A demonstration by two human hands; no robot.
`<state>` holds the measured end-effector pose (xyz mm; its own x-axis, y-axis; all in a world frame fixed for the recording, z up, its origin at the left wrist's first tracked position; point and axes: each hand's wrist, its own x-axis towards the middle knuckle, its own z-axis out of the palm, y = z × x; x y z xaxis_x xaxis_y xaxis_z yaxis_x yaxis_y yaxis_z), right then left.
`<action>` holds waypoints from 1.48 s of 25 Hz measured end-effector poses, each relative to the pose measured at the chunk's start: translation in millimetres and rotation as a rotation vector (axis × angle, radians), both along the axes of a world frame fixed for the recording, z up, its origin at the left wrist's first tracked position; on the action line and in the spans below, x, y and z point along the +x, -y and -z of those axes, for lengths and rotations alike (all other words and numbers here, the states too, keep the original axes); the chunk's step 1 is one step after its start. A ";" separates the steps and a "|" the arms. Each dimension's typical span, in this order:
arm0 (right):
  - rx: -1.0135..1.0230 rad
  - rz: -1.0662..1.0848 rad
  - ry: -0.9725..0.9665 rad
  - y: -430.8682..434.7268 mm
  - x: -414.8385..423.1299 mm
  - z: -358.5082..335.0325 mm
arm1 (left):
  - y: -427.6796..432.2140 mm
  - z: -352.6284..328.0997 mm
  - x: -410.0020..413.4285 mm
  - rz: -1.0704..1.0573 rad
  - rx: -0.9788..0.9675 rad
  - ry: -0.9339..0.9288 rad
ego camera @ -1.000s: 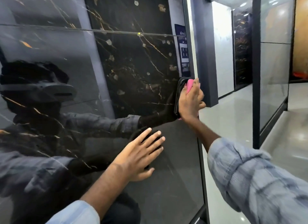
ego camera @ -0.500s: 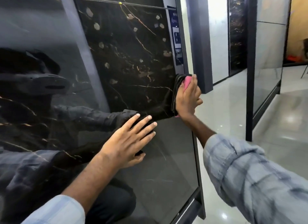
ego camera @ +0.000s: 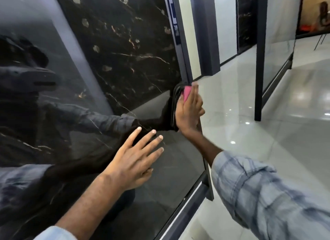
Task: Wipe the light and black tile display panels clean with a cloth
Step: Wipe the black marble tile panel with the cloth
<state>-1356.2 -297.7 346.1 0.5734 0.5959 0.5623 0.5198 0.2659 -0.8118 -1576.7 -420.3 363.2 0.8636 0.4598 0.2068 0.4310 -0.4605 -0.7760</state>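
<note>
A glossy black tile panel (ego camera: 125, 43) with gold veins fills the left of the view and mirrors me. My right hand (ego camera: 189, 112) presses a pink cloth (ego camera: 187, 94) flat against the panel near its right edge, fingers straight; most of the cloth is hidden under the palm. My left hand (ego camera: 135, 157) rests flat on the panel lower down, fingers spread and straight, holding nothing. A light tile panel (ego camera: 275, 28) stands to the right across the aisle.
The panel's dark metal frame (ego camera: 205, 161) runs down its right side to a bottom rail (ego camera: 185, 209). A dark post (ego camera: 259, 61) stands on the shiny floor (ego camera: 259, 132). Another black panel (ego camera: 245, 19) stands further back.
My right hand with the cloth has slid down the panel's right edge. My left hand stays flat on the panel. My view has tilted downward.
</note>
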 end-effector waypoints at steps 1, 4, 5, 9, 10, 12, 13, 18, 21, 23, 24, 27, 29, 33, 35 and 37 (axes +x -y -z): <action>0.005 -0.030 0.015 8.5 -9.6 32.0 | -1.2 7.3 -3.2 -0.014 -0.006 -0.035; -0.295 -0.025 -0.481 18.6 -26.5 129.8 | -5.2 18.1 -5.8 -0.025 0.001 -0.059; -0.437 -0.005 -0.737 13.0 -25.2 146.5 | -5.7 17.7 -4.9 -0.021 0.008 -0.052; -0.454 0.026 -0.738 9.9 -20.3 111.0 | -5.2 19.3 -4.0 -0.005 0.033 -0.021; -0.316 0.007 -0.563 13.6 -26.8 87.4 | -5.2 19.4 -4.2 -0.005 0.029 -0.015; -0.039 -0.022 -0.184 24.8 -41.3 45.9 | -6.3 19.1 -4.7 -0.006 0.015 -0.001; 0.079 -0.047 -0.025 28.1 -43.7 36.0 | -5.6 18.7 -4.6 -0.011 0.010 0.000; 0.100 -0.014 -0.006 8.4 -21.0 143.0 | -4.9 19.1 -4.9 -0.024 0.027 -0.021; -0.260 0.082 -0.501 3.0 -21.6 211.0 | -4.2 17.7 -5.5 -0.040 0.042 -0.036; -0.442 0.080 -0.712 3.0 -16.7 239.7 | -4.3 17.3 -4.2 -0.031 0.049 -0.057; -0.511 0.065 -0.791 3.9 -12.4 254.4 | -4.1 17.9 -4.3 -0.031 0.054 -0.061; -0.663 -0.059 -0.816 21.6 -16.1 291.5 | -2.4 17.9 -6.0 -0.061 0.094 -0.079; -0.674 -0.145 -0.720 42.5 -35.2 296.5 | -0.8 15.8 -3.8 -0.097 0.105 -0.116; -0.748 -0.216 -0.714 82.2 -85.2 307.4 | -0.3 16.5 -3.1 -0.137 0.143 -0.173; -0.787 -0.173 -0.801 75.7 -91.7 307.7 | 0.0 14.5 -3.2 -0.134 0.136 -0.174; -0.716 -0.045 -0.911 64.0 -81.4 273.8 | 1.1 14.5 -2.7 -0.137 0.133 -0.174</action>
